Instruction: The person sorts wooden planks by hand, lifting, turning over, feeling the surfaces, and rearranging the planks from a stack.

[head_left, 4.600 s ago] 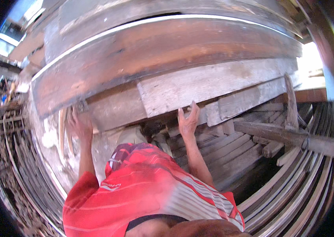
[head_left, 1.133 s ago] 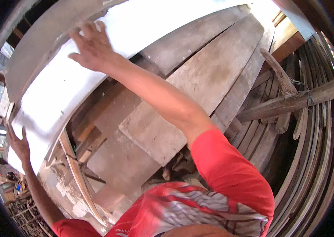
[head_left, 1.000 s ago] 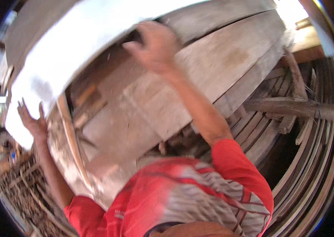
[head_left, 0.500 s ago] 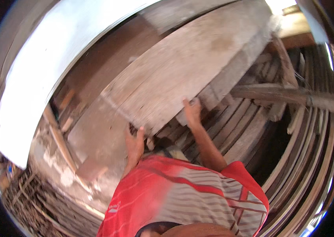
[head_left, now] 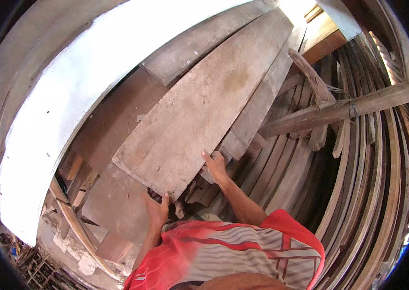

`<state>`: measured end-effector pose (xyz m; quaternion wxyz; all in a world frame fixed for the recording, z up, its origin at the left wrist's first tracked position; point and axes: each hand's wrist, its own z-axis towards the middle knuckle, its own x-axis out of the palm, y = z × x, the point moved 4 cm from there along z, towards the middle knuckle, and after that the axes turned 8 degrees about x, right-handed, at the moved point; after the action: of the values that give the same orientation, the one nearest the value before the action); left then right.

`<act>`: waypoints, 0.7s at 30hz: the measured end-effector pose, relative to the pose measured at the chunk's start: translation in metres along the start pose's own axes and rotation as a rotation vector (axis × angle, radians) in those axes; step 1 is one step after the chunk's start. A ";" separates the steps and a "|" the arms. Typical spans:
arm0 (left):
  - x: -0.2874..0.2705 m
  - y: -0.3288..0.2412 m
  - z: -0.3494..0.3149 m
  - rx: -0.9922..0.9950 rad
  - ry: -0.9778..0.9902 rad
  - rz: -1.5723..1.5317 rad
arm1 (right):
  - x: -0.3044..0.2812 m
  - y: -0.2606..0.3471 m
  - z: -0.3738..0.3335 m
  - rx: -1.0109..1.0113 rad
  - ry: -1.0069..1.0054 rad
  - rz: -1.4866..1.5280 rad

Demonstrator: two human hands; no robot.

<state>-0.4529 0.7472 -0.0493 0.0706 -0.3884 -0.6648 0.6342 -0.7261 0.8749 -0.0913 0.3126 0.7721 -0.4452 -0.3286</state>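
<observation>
A wide wooden plank (head_left: pixel 199 101) stretches from near my body toward the far upper right, lying on other boards. My left hand (head_left: pixel 157 207) grips its near end, thumb on the top face and fingers curled beneath. On the plank's right edge is my right hand (head_left: pixel 214 163), its thumb resting on top and its fingers tucked under or against the side, partly hidden. Below the near end lies a flat brown board (head_left: pixel 112 195). Another board (head_left: pixel 257 108) runs along the plank's right side, under it.
A thick beam (head_left: pixel 344 108) crosses at right, with a short slanted post (head_left: pixel 311 75) against it. Long stacked timber strips (head_left: pixel 359 193) curve down the right side. A large white panel (head_left: pixel 69 101) borders the left. Another plank (head_left: pixel 199 41) lies behind.
The view has shifted, so the plank and both hands appear lower and farther left. Both hands keep their hold at the plank's near end and right edge.
</observation>
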 end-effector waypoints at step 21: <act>0.010 -0.019 -0.016 -0.081 0.004 0.008 | -0.004 0.021 -0.008 0.109 0.209 -0.049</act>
<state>-0.4579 0.7679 -0.0335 0.0537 -0.3948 -0.6884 0.6061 -0.7315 0.8709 -0.0692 0.3067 0.8285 -0.4086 -0.2292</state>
